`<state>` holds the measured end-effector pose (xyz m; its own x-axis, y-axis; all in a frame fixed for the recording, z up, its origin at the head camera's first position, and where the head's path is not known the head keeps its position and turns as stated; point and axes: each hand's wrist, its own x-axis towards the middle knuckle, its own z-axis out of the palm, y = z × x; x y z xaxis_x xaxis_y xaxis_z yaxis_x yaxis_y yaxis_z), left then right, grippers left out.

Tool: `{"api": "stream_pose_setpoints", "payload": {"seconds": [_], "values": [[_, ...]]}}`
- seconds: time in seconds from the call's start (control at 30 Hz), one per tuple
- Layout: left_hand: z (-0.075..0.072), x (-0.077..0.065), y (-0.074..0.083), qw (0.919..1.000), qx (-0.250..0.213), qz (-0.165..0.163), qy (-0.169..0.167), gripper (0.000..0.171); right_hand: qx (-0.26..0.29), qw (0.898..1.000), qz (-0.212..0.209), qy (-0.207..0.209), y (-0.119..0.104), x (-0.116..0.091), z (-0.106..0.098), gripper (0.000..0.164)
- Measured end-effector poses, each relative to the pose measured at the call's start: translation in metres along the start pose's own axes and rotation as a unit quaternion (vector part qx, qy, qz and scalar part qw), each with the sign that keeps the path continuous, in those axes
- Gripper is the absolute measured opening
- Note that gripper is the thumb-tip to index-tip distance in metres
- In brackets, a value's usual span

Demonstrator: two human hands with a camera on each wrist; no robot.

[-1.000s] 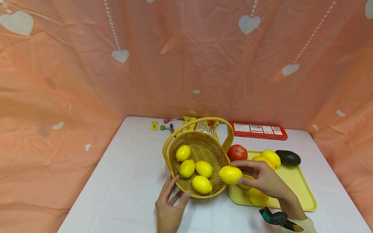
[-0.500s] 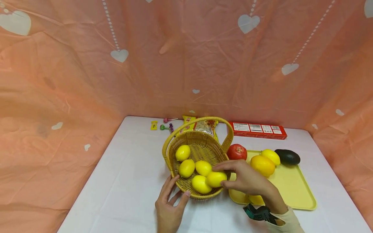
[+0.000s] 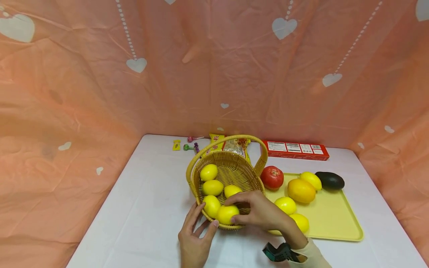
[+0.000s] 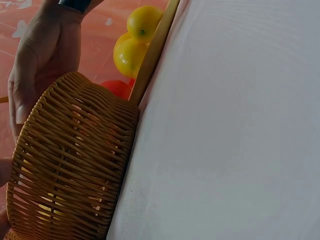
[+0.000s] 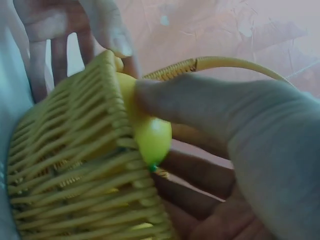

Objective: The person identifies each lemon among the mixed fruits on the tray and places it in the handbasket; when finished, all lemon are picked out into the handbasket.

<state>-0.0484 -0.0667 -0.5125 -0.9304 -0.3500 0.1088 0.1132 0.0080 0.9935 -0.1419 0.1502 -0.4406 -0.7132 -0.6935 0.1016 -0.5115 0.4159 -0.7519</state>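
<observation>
A wicker basket (image 3: 242,176) with a tall handle stands mid-table, with several yellow lemons (image 3: 212,187) inside. My left hand (image 3: 196,238) holds the near-left rim, thumb and index finger on the edge. In the right wrist view its other fingers (image 5: 59,57) lie along the outer wall. My right hand (image 3: 259,210) pinches a lemon (image 3: 227,214) between thumb and fingers, low inside the near rim. That lemon touches another lemon (image 3: 211,206) beside it. The right wrist view shows the lemon's green tip (image 5: 153,167) just past the rim. The hand covers part of the basket.
Right of the basket, a yellow tray (image 3: 331,219) bears lemons (image 3: 285,205), a larger orange-yellow fruit (image 3: 301,191) and a dark green oval fruit (image 3: 330,181). A red round fruit (image 3: 272,177) sits at its corner. Behind are a red box (image 3: 295,150), a snack bag (image 3: 239,146) and small candies (image 3: 188,147).
My right hand has carried the lemon from over the tray's edge leftward and down into the basket. The lemons inside have shifted left. My left hand has stayed at the rim.
</observation>
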Motion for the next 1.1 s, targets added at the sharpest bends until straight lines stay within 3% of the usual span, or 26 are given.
{"api": "stream_pose_setpoints", "payload": {"seconds": [0.17, 0.23, 0.4, 0.7, 0.9, 1.1], "values": [[0.000, 0.000, -0.001, 1.0000, 0.001, -0.001, 0.002, 0.056, 0.043, 0.999, 0.000, 0.026, -0.001, -0.001, -0.001, 0.038], [0.000, 0.000, -0.001, 1.0000, 0.001, 0.002, 0.003, 0.056, 0.086, 0.996, -0.001, 0.033, 0.001, -0.003, -0.004, 0.038], [0.000, 0.000, -0.001, 1.0000, -0.001, -0.001, 0.002, 0.056, 0.182, 0.982, 0.000, 0.047, 0.013, -0.016, -0.014, 0.040], [-0.001, 0.000, 0.002, 1.0000, 0.002, -0.008, 0.002, 0.056, 0.267, 0.960, -0.025, 0.081, 0.039, -0.051, -0.033, 0.041], [-0.001, 0.000, 0.002, 1.0000, 0.004, -0.007, 0.001, 0.057, 0.283, 0.953, -0.021, 0.107, 0.048, -0.076, -0.043, 0.043], [-0.001, -0.001, 0.002, 1.0000, 0.003, -0.006, 0.000, 0.057, 0.258, 0.955, -0.002, 0.147, 0.055, -0.104, -0.054, 0.041]]}}
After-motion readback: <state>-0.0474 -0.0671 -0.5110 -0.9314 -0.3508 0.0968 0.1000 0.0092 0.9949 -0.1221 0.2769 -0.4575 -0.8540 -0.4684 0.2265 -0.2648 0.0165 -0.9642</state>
